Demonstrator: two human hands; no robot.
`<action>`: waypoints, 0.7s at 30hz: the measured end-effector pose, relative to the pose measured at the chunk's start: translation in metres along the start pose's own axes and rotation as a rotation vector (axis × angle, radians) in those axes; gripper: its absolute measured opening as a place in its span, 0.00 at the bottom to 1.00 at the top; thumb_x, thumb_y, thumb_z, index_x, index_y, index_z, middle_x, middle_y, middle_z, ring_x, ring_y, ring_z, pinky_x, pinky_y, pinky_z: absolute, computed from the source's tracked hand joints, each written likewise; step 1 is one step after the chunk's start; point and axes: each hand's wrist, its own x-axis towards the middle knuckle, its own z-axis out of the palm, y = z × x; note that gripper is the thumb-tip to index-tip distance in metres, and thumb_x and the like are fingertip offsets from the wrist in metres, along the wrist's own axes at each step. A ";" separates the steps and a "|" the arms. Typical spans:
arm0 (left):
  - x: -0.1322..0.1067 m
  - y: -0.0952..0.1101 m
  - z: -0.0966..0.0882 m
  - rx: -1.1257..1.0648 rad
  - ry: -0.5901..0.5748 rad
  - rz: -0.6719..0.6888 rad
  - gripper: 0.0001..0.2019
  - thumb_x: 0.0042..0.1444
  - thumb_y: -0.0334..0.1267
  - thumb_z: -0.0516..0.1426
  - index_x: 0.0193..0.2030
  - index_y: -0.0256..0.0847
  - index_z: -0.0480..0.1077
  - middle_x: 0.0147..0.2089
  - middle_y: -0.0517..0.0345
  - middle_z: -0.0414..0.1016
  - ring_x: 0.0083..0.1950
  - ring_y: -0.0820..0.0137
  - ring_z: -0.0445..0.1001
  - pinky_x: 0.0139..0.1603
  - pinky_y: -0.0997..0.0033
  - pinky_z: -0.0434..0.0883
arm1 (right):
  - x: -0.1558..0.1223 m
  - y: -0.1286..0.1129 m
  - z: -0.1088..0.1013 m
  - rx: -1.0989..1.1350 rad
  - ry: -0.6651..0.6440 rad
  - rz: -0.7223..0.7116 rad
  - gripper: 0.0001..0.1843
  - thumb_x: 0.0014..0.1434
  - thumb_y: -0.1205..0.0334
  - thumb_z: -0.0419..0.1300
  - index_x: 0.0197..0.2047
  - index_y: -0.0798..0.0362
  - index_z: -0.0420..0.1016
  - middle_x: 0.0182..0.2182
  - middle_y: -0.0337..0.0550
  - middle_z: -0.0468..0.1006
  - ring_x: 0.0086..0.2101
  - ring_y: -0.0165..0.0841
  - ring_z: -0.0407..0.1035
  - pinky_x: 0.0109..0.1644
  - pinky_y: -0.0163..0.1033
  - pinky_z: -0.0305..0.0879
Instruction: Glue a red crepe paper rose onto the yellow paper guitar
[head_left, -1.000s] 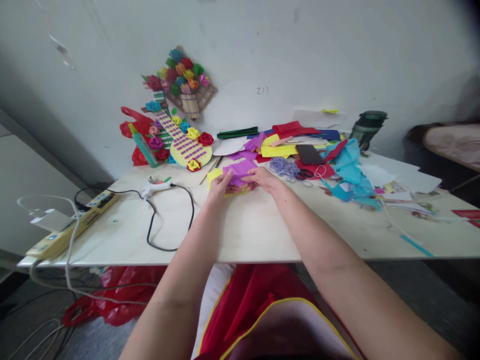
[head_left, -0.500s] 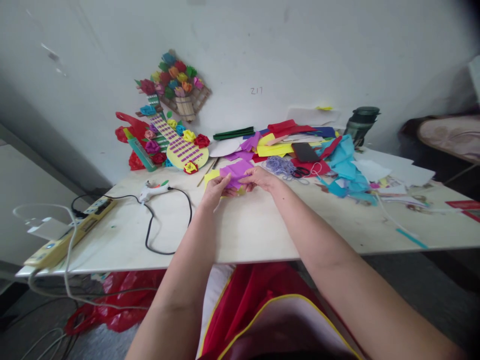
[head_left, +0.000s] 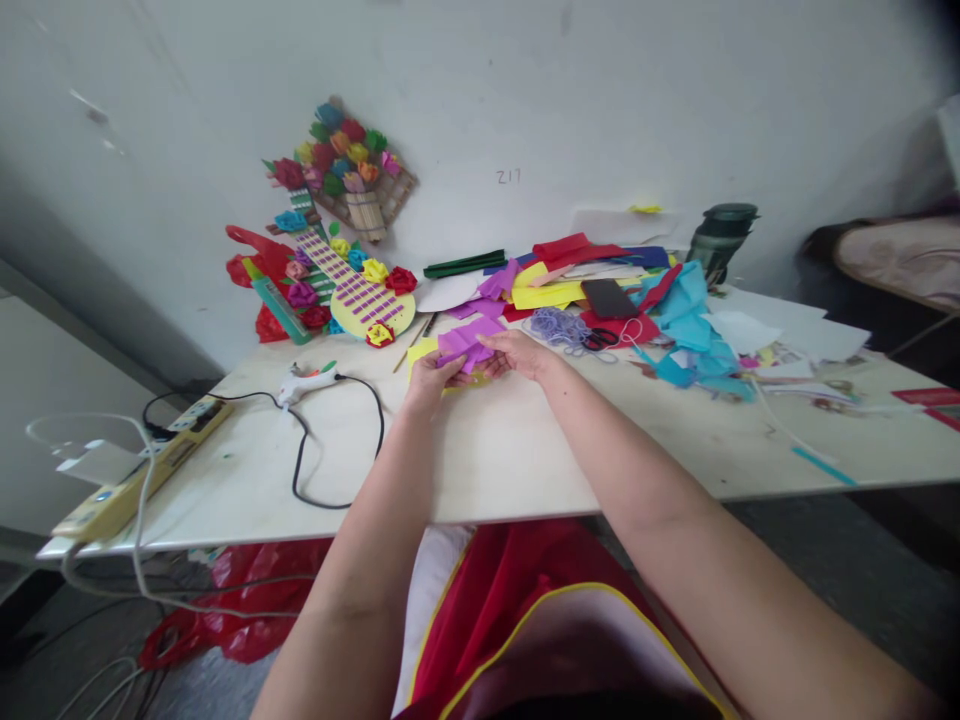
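Both of my hands hold a folded piece of purple paper (head_left: 466, 343) just above the far half of a pale wooden table (head_left: 487, 450). My left hand (head_left: 430, 376) pinches its left end. My right hand (head_left: 516, 353) pinches the right end with closed fingers. A yellow sheet (head_left: 421, 352) lies under the purple paper on the table.
A white glue gun (head_left: 306, 379) with a black cord lies left of my hands, and a power strip (head_left: 135, 468) sits at the table's left edge. Paper-flower crafts (head_left: 341, 240) lean on the wall. Coloured sheets (head_left: 600, 290), scissors (head_left: 600, 340), a phone (head_left: 607, 298) and a dark bottle (head_left: 718, 240) crowd the back right.
My hands have stayed on the purple paper, shifting it slightly. The view has drifted a little, so everything sits a bit further left and higher.
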 end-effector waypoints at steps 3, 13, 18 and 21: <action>0.000 0.000 0.001 0.002 -0.011 -0.007 0.20 0.38 0.45 0.67 0.33 0.33 0.69 0.23 0.56 0.75 0.25 0.69 0.76 0.28 0.72 0.73 | 0.001 0.001 0.002 -0.022 0.007 -0.003 0.12 0.50 0.61 0.67 0.29 0.59 0.69 0.21 0.44 0.78 0.18 0.28 0.71 0.21 0.30 0.70; -0.002 0.001 -0.003 -0.116 -0.078 -0.025 0.18 0.39 0.39 0.67 0.35 0.32 0.69 0.27 0.53 0.77 0.26 0.71 0.76 0.29 0.75 0.72 | 0.007 0.009 0.002 -0.033 0.032 -0.053 0.11 0.45 0.67 0.69 0.29 0.60 0.70 0.18 0.41 0.77 0.17 0.28 0.70 0.21 0.30 0.69; -0.005 0.005 -0.002 -0.170 -0.094 -0.056 0.16 0.40 0.36 0.66 0.35 0.32 0.68 0.24 0.55 0.76 0.25 0.71 0.76 0.28 0.76 0.72 | 0.007 0.010 0.000 -0.013 0.014 -0.068 0.10 0.43 0.69 0.69 0.27 0.60 0.71 0.19 0.42 0.77 0.17 0.28 0.70 0.21 0.30 0.69; -0.006 0.006 -0.002 -0.178 -0.107 -0.071 0.14 0.42 0.34 0.65 0.35 0.32 0.68 0.24 0.54 0.76 0.25 0.71 0.76 0.27 0.77 0.72 | 0.006 0.009 0.000 0.014 0.013 -0.080 0.10 0.43 0.69 0.69 0.27 0.60 0.72 0.19 0.42 0.77 0.17 0.28 0.70 0.21 0.29 0.68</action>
